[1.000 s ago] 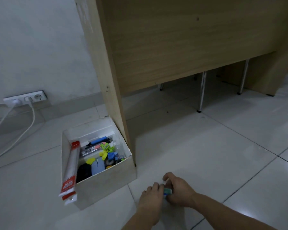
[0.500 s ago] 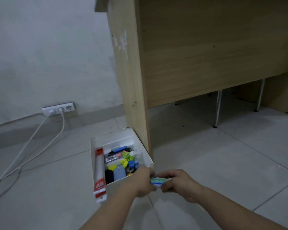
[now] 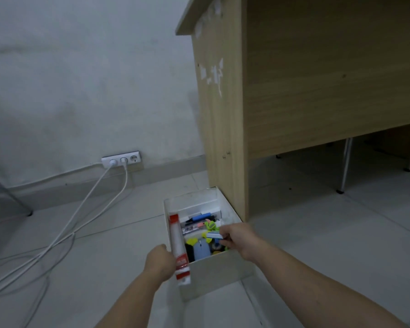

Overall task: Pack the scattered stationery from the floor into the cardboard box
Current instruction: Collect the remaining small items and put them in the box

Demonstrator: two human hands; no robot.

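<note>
One small blue-white block point(image 3: 214, 236): pinched in right hand point(image 3: 237, 238)
Left hand point(image 3: 160, 261): grip unclear, by red-white long pack point(image 3: 177, 242)
Pack label: too blurry

The box point(image 3: 213, 275) is plain white, smudged grey. Along its left rim lies a tube point(image 3: 177, 240), cloudy white in the middle with red ends and white print on the red. Inside show a pale blue mouse point(image 3: 200, 251), a black lump point(image 3: 189, 251), a yellow scrap point(image 3: 191, 241), neon yellow-green clips point(image 3: 210, 225) and a dark blue pen point(image 3: 200, 218). The packet point(image 3: 214, 236) in the right hand point(image 3: 237, 240) is green, white and blue. The desk point(image 3: 317, 79) is light wood grain with white scratches. The wall point(image 3: 81, 79) is pale grey. The floor point(image 3: 341, 233) is pale grey tile with darker joints. The socket strip point(image 3: 120, 159) and cables point(image 3: 92, 204) are white.
</note>
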